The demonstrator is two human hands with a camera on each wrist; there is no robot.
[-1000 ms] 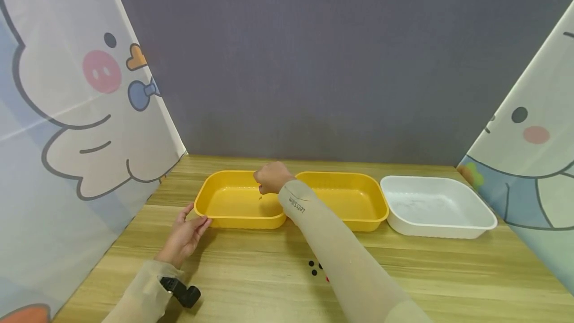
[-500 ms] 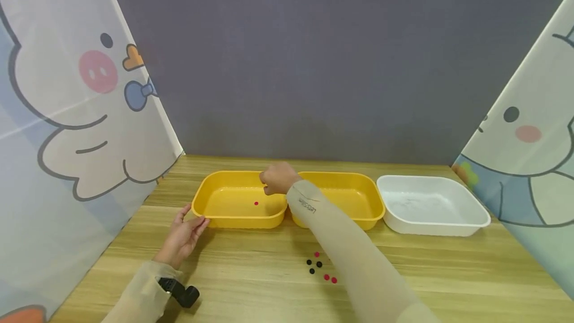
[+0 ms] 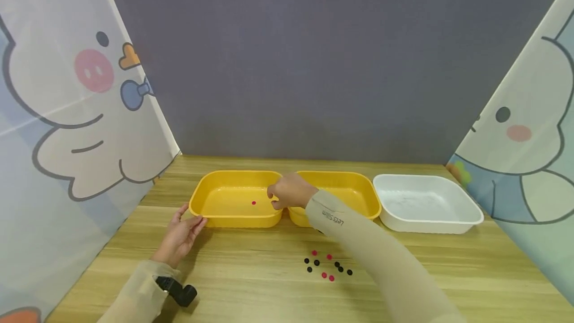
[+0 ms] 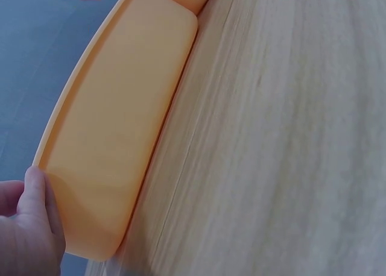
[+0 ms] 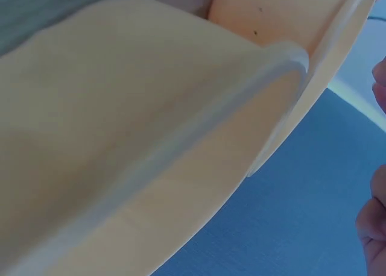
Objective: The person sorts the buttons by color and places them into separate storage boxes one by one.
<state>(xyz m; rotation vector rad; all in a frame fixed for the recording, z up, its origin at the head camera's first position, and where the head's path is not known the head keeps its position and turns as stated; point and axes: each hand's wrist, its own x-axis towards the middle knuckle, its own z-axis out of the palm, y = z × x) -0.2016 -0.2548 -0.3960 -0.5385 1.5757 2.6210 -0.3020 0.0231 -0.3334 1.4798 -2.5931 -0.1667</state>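
While my left hand (image 3: 181,237) pinches the near left corner of the left yellow tray (image 3: 228,208), my right hand (image 3: 292,191) hovers above the place where that tray and the right yellow tray (image 3: 358,198) sit side by side. Left grip: thumb over the rim at the near side, other fingers at the left end; the left wrist view shows the same hold. Right hand: fingers loosely bent, thumb and forefinger parted, and I see nothing held between them; the palm side is hidden from the head view.

Inside the left yellow tray, right of its middle, lies a single red disc (image 3: 253,203), flat on the floor of the tray. On the wooden table (image 3: 242,273), nearer to me than the right yellow tray, I count four red discs (image 3: 314,252) and six black discs (image 3: 316,262) in a loose scatter, some almost touching.

A white tray (image 3: 421,206) stands at the right end of the row, just beside the right yellow tray. Pale sleeves (image 3: 381,253) cover both my forearms; a black device (image 3: 179,290) is strapped at my left wrist. Behind the table rises a grey backdrop (image 3: 314,64), with cartoon-printed panels (image 3: 85,113) at left and right.
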